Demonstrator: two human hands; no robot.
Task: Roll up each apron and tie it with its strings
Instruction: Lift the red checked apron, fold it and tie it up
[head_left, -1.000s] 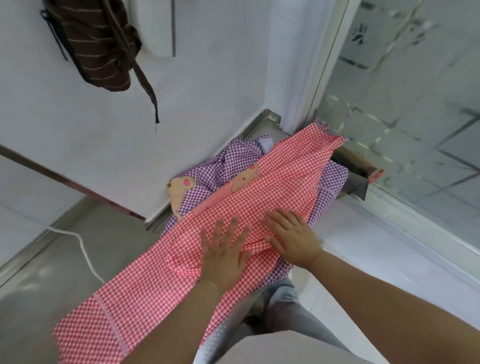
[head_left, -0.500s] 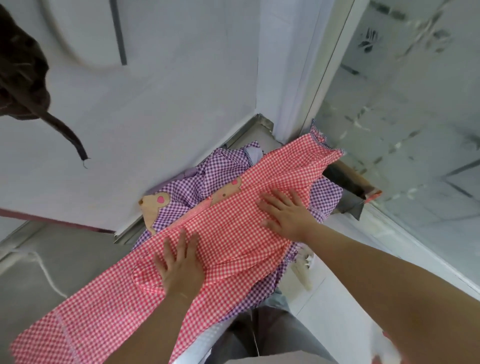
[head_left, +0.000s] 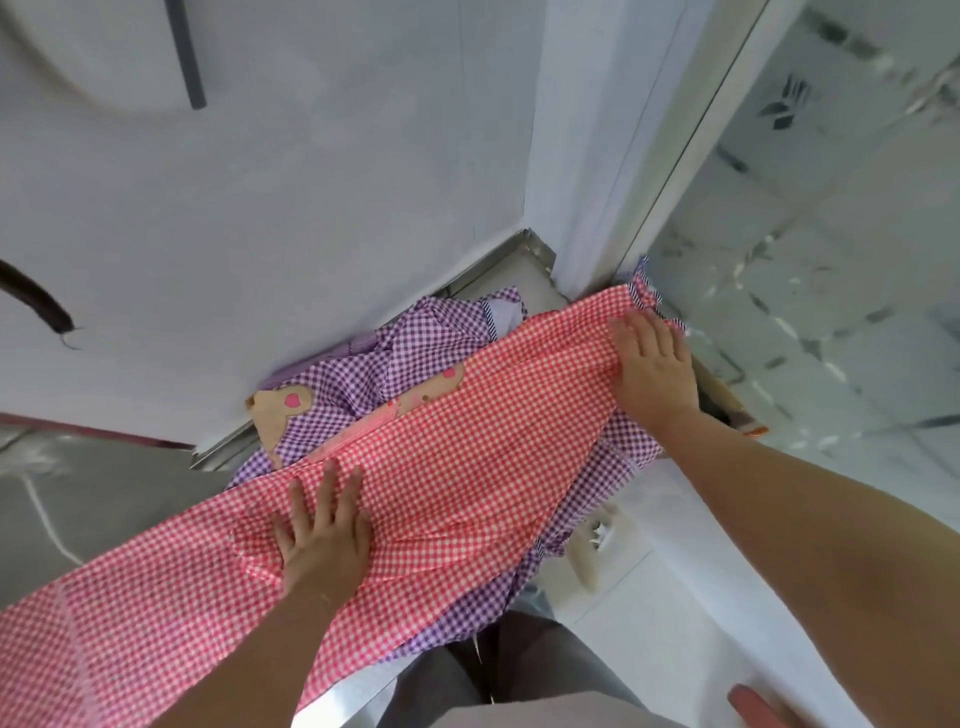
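A red-and-white checked apron (head_left: 467, 441) lies spread in a long diagonal band from the lower left to the upper right. Under it sits a crumpled purple checked apron (head_left: 415, 348) with a tan bear patch. My left hand (head_left: 324, 530) rests flat on the red apron's middle, fingers straight. My right hand (head_left: 652, 364) presses flat on the red apron's far end near the glass, and the cloth bunches a little beside its thumb. No strings of the red apron show.
A white wall (head_left: 311, 208) with a metal edge strip (head_left: 483, 265) runs behind the aprons. A patterned glass panel (head_left: 831, 234) stands to the right. A dark strap (head_left: 36, 306) hangs at the left. Grey floor with a white cord (head_left: 47, 519) lies lower left.
My right hand slid along the red apron to its far end by the glass. My left hand moved apart from it toward the left. The view shifted, hiding the brown striped apron.
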